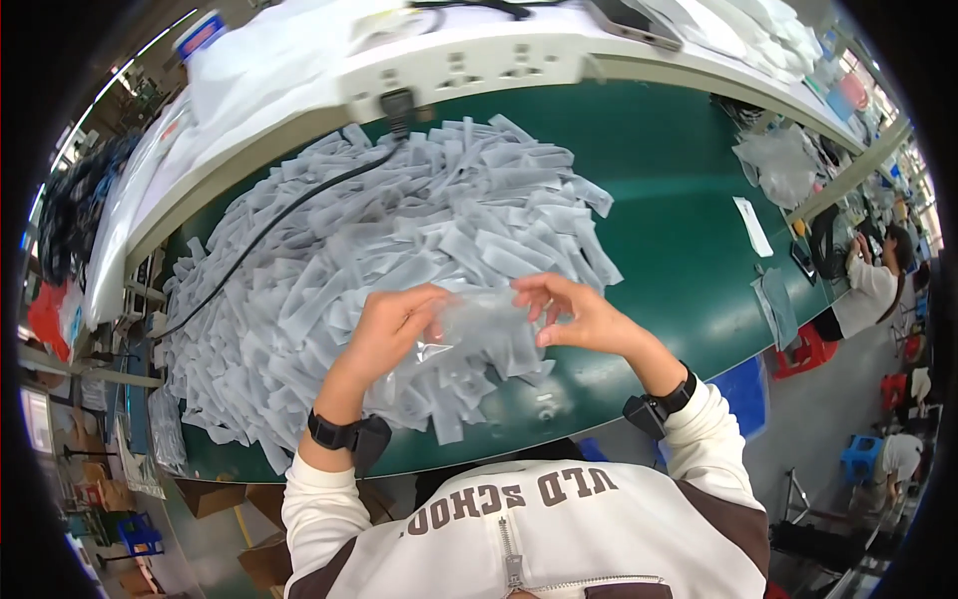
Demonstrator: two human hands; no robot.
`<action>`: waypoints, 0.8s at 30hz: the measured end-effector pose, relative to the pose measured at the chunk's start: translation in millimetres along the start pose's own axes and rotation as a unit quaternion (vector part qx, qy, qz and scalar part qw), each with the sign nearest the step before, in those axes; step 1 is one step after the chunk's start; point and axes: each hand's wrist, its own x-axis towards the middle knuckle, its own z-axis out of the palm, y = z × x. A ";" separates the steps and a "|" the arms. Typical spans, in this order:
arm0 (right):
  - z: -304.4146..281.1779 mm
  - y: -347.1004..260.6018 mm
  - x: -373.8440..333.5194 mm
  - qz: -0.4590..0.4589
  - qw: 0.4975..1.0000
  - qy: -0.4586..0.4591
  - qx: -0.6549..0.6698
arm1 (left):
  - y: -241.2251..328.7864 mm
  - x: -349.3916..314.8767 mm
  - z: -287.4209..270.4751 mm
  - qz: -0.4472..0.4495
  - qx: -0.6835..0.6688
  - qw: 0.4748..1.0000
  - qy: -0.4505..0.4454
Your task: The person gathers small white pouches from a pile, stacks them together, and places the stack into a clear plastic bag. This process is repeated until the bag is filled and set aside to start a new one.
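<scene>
A clear plastic bag [477, 321] hangs between my hands, above a big heap of pale grey, translucent flat strips [329, 240]. My left hand [391, 324] is closed, pinching the bag's left side between thumb and fingers. On the other side, my right hand [584, 317] has its fingers curved and its thumb held apart. Its fingertips are at the bag's right edge; whether they touch the film is hard to tell. The heap lies on a green tabletop [679, 230] and spreads to the left of both hands.
A black power cable [289, 212] runs over the heap from a plug [397, 105] in the white socket strip [464, 75] on the raised shelf. A white strip [752, 227] and a grey-green cloth [774, 304] lie at the right. Another person [878, 270] sits beyond the table's right end.
</scene>
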 end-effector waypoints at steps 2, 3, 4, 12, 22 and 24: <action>-30.7 4.3 -5.3 -0.020 0.999 0.024 0.034 | 20.9 30.9 15.9 -0.037 -0.003 0.999 -0.028; -45.9 9.7 -7.2 0.014 0.999 -0.006 0.031 | 29.8 45.0 22.6 -0.048 -0.001 0.997 -0.055; -59.2 15.2 -8.6 0.048 0.998 -0.037 0.027 | 38.0 57.7 28.2 -0.058 0.000 0.995 -0.081; -94.4 42.0 -18.4 -0.040 0.996 0.018 0.081 | 56.8 124.7 48.5 0.024 0.146 0.989 -0.011; -49.1 62.7 -9.2 0.062 0.947 0.259 0.180 | 32.4 98.8 158.3 -0.223 -0.217 0.948 -0.065; -34.7 57.4 -9.9 0.051 0.943 0.258 0.205 | -5.0 92.6 176.7 -0.182 -0.338 0.923 -0.025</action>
